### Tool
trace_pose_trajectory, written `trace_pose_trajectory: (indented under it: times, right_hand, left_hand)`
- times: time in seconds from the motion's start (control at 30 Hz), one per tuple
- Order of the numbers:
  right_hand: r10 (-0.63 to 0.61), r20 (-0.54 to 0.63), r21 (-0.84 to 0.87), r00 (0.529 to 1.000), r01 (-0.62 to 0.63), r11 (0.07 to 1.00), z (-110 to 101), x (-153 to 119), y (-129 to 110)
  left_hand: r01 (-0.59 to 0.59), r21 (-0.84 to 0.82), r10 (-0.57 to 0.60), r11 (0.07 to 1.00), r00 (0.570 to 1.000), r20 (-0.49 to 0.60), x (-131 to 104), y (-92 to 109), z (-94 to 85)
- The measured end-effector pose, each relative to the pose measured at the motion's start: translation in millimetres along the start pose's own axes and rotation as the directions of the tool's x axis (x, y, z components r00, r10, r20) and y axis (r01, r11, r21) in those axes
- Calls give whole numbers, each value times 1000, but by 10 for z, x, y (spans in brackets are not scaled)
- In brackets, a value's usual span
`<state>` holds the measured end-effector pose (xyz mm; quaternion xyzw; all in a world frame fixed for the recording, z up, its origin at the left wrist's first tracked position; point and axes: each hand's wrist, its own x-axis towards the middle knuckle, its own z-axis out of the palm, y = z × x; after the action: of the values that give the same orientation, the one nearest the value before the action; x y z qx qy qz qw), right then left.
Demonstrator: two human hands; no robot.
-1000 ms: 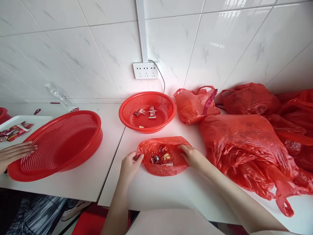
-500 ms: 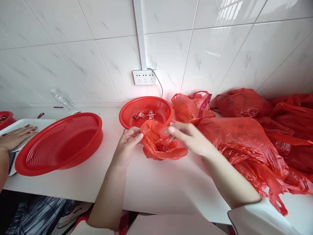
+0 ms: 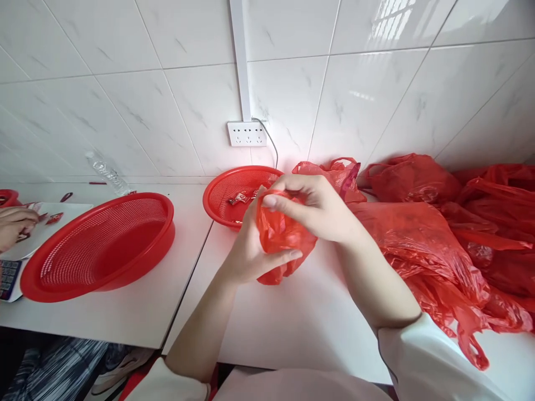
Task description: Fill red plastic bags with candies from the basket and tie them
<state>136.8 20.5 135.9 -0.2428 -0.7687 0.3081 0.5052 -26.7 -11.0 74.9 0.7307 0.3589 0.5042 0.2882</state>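
Lifted off the table since 1 s ago: the small red bag (image 3: 281, 236) was lying flat and open with wrapped sweets showing, now it is bunched up in the air between both my hands, in front of the small basket (image 3: 228, 192). My left hand (image 3: 251, 250) cups the bag from below and the side, thumb pressed across its lower part, closed around the plastic. My right hand (image 3: 311, 203) has come over the top, fingers pinched on the gathered mouth of the bag.

Bag look: thin, glossy, translucent red plastic, crumpled into a lump; contents not visible now.

Counts: 2 red perforated baskets, the small one behind my hands with a few wrapped sweets inside, exact number hard to tell, and 1 large basket (image 3: 100, 242) on the left, near the table (image 3: 292, 328) edge. Heap of red plastic bags (image 3: 438, 234) on the right, at least 4, overlapping so no firm count. 1 white wall socket (image 3: 247, 133) above the small basket, 1 clear bottle (image 3: 106, 172) lying by the wall.

Far left: 1 hand of another person (image 3: 14, 225) over a white tray (image 3: 50, 231) with a few red wrappers.
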Motion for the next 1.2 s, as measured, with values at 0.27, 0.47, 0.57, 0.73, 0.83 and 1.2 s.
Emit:
trace_pose_trajectory:
  times: [0.27,0.47,0.57,0.73,0.83,1.2]
  right_hand:
    - [-88,-215,-209,973,42,977,21,-124,151]
    - [-272,-131,-360,953,210,909,41,-426,329]
    - [-388,18,-377,922,365,851,112,-462,371]
    - [-237,83,-327,968,251,911,127,-401,394]
    - [-115,55,-205,992,124,971,82,-375,441]
    - [-88,350,-173,933,156,972,10,-381,568]
  left_hand:
    - [160,-238,-207,958,960,-187,277,-143,-16]
    - [437,-489,-374,754,899,228,277,-229,-165]
    - [434,-287,-267,854,838,475,226,-156,-136]
    - [448,-225,-297,866,820,490,176,-113,-144]
    - [563,-282,-394,777,785,479,182,-131,-209]
    - [554,-554,-529,621,818,225,317,-358,-256]
